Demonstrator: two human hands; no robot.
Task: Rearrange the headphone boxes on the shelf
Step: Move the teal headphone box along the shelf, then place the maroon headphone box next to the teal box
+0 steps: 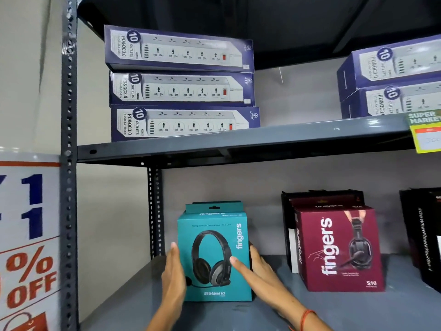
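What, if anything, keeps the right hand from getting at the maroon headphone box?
Probably nothing, so likely yes. The right hand rests against the teal box, and only bare shelf lies between it and the maroon box standing to its right.

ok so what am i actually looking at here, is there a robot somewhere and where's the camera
There is no machine here, only a person's two bare hands. The single picture comes from a camera worn on the person's head, looking forward and down at a grey metal shelf. The left hand and the right hand press with fairly straight fingers against the two sides of a teal headphone box, which stands upright on the shelf. The right thumb lies on its front. A second teal box stands right behind it. To the right stands a maroon headphone box, with black boxes beyond it. On the upper shelf lie stacks of blue power-strip boxes.
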